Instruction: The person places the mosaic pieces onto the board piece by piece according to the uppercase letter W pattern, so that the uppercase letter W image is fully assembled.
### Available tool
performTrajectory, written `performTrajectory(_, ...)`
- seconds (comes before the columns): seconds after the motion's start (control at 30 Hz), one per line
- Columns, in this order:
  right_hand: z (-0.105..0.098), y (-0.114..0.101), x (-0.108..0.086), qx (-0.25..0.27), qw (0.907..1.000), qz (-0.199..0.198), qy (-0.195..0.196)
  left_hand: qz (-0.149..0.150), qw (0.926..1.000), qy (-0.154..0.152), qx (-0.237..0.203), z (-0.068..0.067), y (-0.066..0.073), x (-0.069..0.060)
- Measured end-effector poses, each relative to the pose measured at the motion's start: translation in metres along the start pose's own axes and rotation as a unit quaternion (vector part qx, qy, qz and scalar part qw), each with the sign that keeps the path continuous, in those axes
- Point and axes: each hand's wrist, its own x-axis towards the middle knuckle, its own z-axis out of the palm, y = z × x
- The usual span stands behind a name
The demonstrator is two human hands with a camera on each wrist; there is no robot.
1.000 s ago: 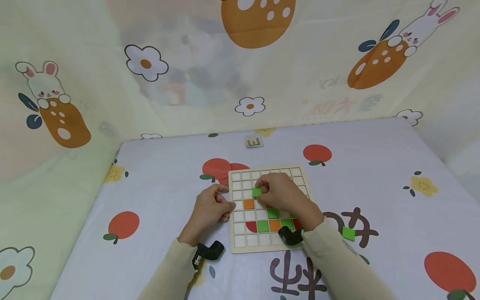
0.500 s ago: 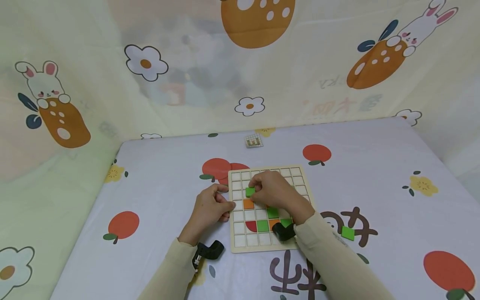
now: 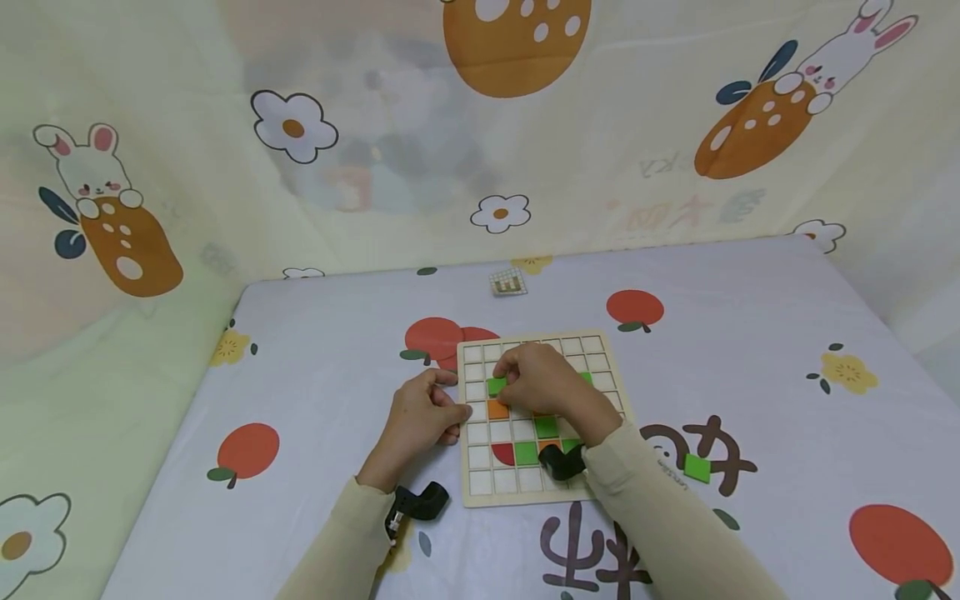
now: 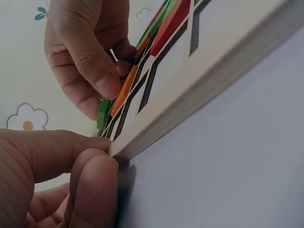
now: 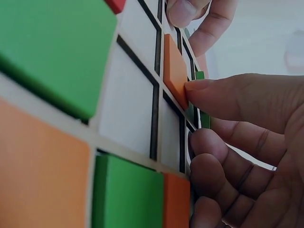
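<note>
A wooden grid board (image 3: 480, 482) lies on the table, with green, orange and red tiles in some of its cells. With thumb and fingertips, my right hand (image 3: 547, 382) holds a green square tile (image 3: 496, 387) just behind an orange tile (image 3: 497, 409). The right wrist view shows the green tile (image 5: 205, 120) standing a little above the grid, partly hidden by the thumb. At the board's left edge, my left hand (image 3: 420, 417) holds the frame between thumb and index finger, close up in the left wrist view. My right hand and forearm cover part of the grid.
Right of the board lies a loose green tile (image 3: 697, 467). Farther back sits a small gridded piece (image 3: 508, 282), its details too small to read. A printed cloth (image 3: 337, 333) covers the table, and a printed curtain (image 3: 420, 233) rises behind it.
My right hand has moved left with the green tile, which now sits behind the orange tile. My left hand has stayed at the board's edge.
</note>
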Motion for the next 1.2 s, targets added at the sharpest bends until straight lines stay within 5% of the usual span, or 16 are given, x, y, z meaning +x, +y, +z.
performTrajectory(0.8, 0.004, 0.0, -0.005, -0.001, 0.9999, 0.012, 0.002, -0.002, 1.0, 0.001, 0.006, 0.001, -0.002, 0.0)
performTrajectory(1.2, -0.016, 0.022, -0.056, 0.025, 0.9954, 0.016, 0.091, 0.006, 1.0, 0.002, 0.007, 0.0, 0.001, -0.002)
